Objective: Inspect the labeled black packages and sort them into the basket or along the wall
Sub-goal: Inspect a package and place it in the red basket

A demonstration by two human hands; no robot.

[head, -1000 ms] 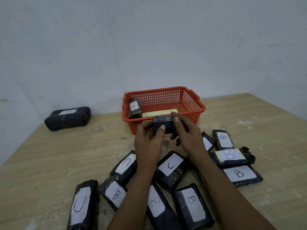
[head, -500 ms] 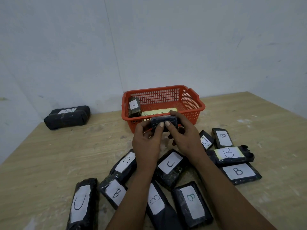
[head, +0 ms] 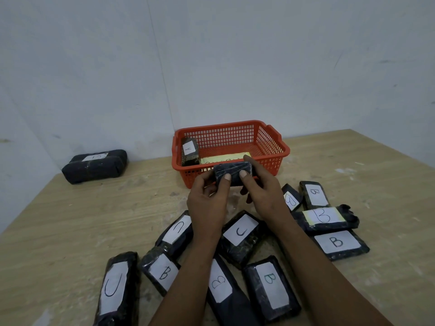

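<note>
Held black package, lifted in front of the near wall of the orange basket, pinched from both ends: left hand with thumb on the near face and fingers curled behind, right hand likewise, so each grip closed on that one package. No label visible on the face turned this way; letter not readable, so probably mid-inspection, destination undecided.

Sorted so far, judging by how things lie: one package marked A standing in the basket's left corner, beside something yellow-labelled lying flat on the basket floor; one large package marked B against the wall at the far left of the bench.

Left to do, plenty: roughly ten labelled packages loose on the bench below the hands. Among them, C package between the forearms, another C to its left, a long C at the near left, and several B packages, including one at the right edge of the pile. Early in the sort, by this count.
</note>
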